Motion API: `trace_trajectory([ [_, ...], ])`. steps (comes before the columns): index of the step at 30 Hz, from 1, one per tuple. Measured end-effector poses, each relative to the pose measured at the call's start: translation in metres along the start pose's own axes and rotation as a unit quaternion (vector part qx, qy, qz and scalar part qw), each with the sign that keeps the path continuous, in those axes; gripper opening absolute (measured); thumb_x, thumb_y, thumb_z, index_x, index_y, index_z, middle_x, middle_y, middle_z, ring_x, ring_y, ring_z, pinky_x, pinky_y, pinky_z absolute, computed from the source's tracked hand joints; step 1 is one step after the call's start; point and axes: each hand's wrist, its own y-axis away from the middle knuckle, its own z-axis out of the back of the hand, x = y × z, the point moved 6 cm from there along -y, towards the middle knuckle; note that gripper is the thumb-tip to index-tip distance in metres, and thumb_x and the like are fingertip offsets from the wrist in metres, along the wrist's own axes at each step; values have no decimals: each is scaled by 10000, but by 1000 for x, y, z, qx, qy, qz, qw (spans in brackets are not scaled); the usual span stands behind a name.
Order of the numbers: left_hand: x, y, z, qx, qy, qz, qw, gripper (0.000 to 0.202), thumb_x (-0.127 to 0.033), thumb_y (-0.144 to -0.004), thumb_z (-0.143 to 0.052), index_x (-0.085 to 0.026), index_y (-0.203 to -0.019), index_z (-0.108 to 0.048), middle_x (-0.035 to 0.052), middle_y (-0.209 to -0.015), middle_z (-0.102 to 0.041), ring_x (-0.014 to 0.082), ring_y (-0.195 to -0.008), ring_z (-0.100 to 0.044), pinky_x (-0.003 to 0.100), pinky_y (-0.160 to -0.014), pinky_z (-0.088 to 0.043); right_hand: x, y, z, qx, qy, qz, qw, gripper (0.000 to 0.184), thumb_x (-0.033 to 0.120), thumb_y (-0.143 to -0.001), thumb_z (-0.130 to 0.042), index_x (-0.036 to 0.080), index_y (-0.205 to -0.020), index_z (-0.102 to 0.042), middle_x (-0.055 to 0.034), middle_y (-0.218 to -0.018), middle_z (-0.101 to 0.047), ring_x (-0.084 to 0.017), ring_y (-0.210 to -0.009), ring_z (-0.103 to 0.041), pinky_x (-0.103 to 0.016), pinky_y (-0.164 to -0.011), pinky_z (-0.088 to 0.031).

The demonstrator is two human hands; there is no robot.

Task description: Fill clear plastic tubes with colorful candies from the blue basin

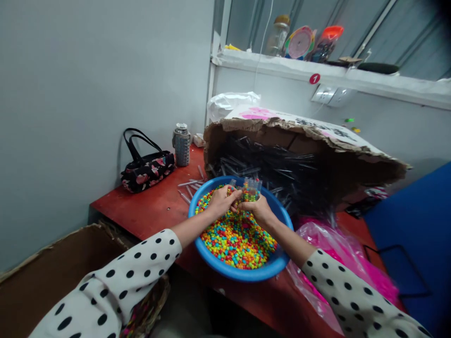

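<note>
While both hands (221, 202) (260, 210) pinch clear tubes (251, 190), the blue basin (243, 276) nears the table's edge (116, 226).

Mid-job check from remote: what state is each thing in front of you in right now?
Left hand: fingers pinched, over the basin.
Right hand: gripping a clear tube.
Clear tube: upright, filled with beads.
Blue plastic basin: full of multicoloured beads.
Loose clear tubes: lying on the red table.
Cardboard box: tilted, torn-edged, holding dark tubes.
Pink plastic bag: crumpled.
Floral handbag: lying on its side.
</note>
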Motion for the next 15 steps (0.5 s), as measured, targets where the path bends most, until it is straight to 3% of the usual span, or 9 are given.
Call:
trace_trajectory([
  [6, 15, -7, 2, -23, 122, 31, 992, 403, -533, -734, -623, -162, -801, -481, -32, -544, -549, 141, -455, -598, 245, -457, -489, 5, 3, -14, 50, -42, -15, 998, 294, 151, -513, -693, 182, -802, -652, -4, -749, -648, -169, -681, -571, -302, -687, -448],
  [11, 10, -6, -3, 16, 149, 22, 989, 389, -517, -731, -630, -155, -716, -488, -27, -532, -537, 94, -433, -523, 206, -435, -423, 6, 9, -25, 111, -62, -52, 990, 302, 161, -486, -717, 191, -776, -641, -5, -728, -621, -166, -704, -551, -291, -692, -442],
  [15, 7, -4, -9, 61, 198, 37, 978, 379, -481, -737, -642, -140, -679, -488, -13, -541, -542, 75, -442, -503, 196, -463, -420, 7, 9, -21, 89, -88, -49, 991, 257, 142, -487, -710, 176, -726, -624, 4, -701, -609, -148, -667, -544, -277, -658, -439],
])
